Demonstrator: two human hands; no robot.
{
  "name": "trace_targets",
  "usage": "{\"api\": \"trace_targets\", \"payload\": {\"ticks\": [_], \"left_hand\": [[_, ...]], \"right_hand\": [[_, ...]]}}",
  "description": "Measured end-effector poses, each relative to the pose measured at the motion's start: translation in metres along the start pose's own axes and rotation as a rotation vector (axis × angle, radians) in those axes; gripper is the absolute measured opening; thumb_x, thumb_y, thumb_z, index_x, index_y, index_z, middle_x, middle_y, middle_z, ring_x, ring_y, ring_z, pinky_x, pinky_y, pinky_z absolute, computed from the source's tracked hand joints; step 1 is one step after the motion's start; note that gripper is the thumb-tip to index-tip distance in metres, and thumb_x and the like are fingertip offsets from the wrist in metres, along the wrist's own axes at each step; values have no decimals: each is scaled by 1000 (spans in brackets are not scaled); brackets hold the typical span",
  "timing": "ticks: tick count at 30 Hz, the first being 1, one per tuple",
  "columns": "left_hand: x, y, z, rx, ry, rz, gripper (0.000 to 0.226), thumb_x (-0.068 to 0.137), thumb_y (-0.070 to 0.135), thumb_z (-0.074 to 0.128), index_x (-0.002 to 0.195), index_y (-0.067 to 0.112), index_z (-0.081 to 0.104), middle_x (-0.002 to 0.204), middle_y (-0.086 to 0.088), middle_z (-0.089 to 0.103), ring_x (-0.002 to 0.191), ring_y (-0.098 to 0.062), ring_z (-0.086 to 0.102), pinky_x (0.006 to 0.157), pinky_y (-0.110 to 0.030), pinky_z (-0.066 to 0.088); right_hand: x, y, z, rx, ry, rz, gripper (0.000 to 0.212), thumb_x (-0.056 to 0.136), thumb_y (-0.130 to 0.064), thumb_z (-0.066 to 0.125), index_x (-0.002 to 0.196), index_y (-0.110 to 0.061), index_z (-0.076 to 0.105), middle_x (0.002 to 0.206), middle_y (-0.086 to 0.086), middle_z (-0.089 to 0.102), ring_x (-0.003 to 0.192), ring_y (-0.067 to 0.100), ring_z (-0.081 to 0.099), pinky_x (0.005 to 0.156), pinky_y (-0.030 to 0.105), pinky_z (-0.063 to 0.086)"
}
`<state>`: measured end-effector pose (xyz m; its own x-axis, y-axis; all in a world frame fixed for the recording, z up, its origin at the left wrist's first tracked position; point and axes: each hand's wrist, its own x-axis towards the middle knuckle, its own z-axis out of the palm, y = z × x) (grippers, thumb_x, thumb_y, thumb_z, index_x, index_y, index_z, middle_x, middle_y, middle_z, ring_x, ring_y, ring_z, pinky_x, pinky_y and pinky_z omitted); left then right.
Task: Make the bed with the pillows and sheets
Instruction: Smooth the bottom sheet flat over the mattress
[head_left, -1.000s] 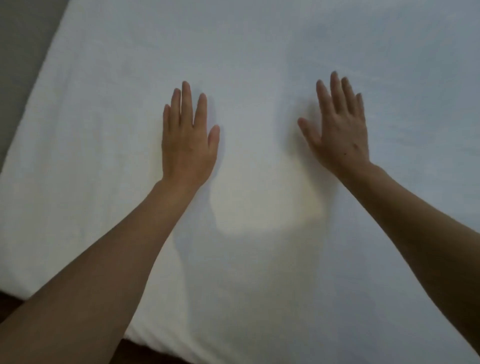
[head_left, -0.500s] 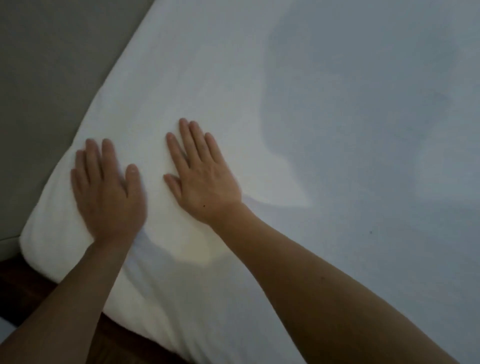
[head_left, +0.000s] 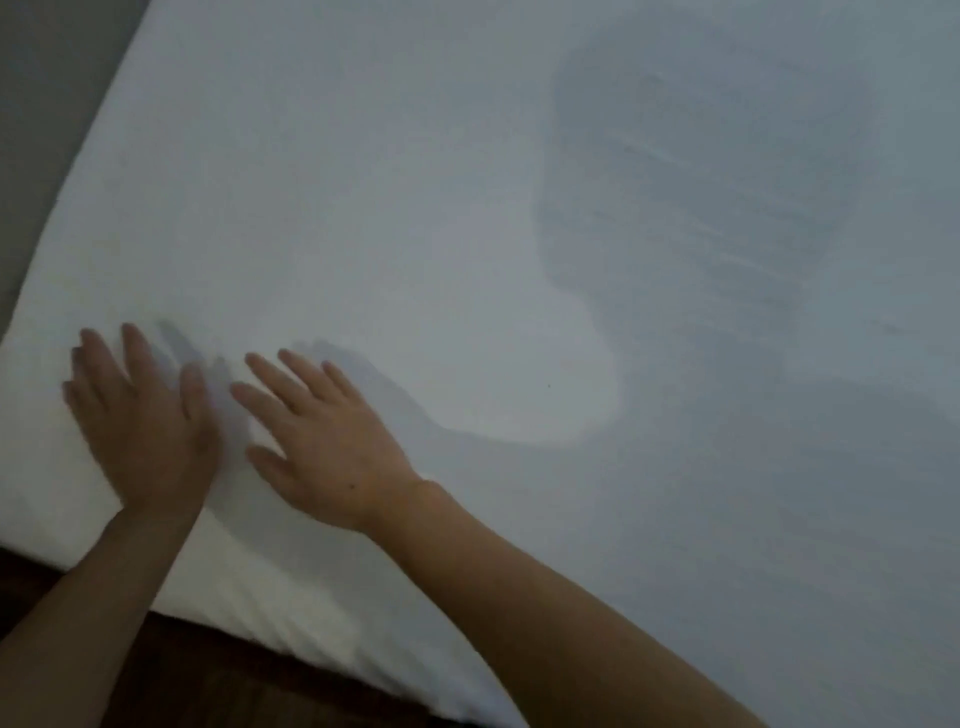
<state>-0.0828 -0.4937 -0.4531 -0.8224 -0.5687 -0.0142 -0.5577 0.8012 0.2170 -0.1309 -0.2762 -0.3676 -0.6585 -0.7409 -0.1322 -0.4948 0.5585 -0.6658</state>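
White cotton sheet (head_left: 467, 234) lies spread under both palms, near its corner. Left hand (head_left: 145, 426) and right hand (head_left: 322, 447) press flat side by side, fingers straight, grasping nothing. Pushing too hard toward the edge beside the left hand could bunch fabric or untuck that corner.

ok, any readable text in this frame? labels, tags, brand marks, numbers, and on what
None. The white sheet is plain, with no tag, label or print in view. The left hand and right hand lie flat on it and bear no writing. The dark strip below the bed edge shows no marks either.
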Motion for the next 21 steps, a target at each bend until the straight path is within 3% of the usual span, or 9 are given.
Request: {"api": "trace_targets", "payload": {"ticks": [1,4,5,10,14,18,21], "left_hand": [[-22,38,2,39,-24,1,65,100,45,37,151,8,22,158,-23,16,147,-39,12,119,-49,8],[-68,192,-24,-62,-46,329,55,102,34,34,146,1,33,154,-29,23,142,-44,23,118,-51,13],[-82,215,-3,-87,-61,412,55,102,34,34,146,1,35,154,-29,24,142,-45,24,117,-51,15],[-190,342,38,-120,-226,811,54,101,36,35,146,7,38,154,-25,28,143,-40,25,117,-52,18],[-280,349,61,-44,-310,924,54,98,33,41,147,10,38,154,-24,29,144,-38,25,117,-51,18],[-347,301,61,32,-340,915,58,95,25,36,150,10,24,156,-23,22,145,-36,19,118,-49,12],[-389,259,52,88,-401,992,53,100,28,28,149,9,25,159,-17,12,148,-35,11,119,-47,7]], "right_hand": [[-16,26,-13,17,92,37,53,95,-31,51,144,-12,41,154,10,32,143,29,25,115,44,17],[-76,116,-49,-120,326,259,49,92,-30,45,134,-7,53,145,16,45,135,34,39,111,47,27],[-103,146,-61,-185,366,352,50,92,-31,43,135,-7,52,144,17,45,134,35,41,111,47,27],[-260,253,-97,-374,352,678,59,97,-38,34,148,-8,32,155,17,27,143,35,23,116,48,16],[-341,237,-52,-426,258,472,57,101,-37,32,148,-7,28,155,19,23,145,35,18,117,50,15],[-397,168,22,-351,252,340,52,100,-29,37,145,-4,35,153,15,27,145,30,21,117,47,19],[-442,129,62,-350,151,294,52,100,-32,37,144,-3,39,154,14,28,145,27,20,118,44,18]]}}
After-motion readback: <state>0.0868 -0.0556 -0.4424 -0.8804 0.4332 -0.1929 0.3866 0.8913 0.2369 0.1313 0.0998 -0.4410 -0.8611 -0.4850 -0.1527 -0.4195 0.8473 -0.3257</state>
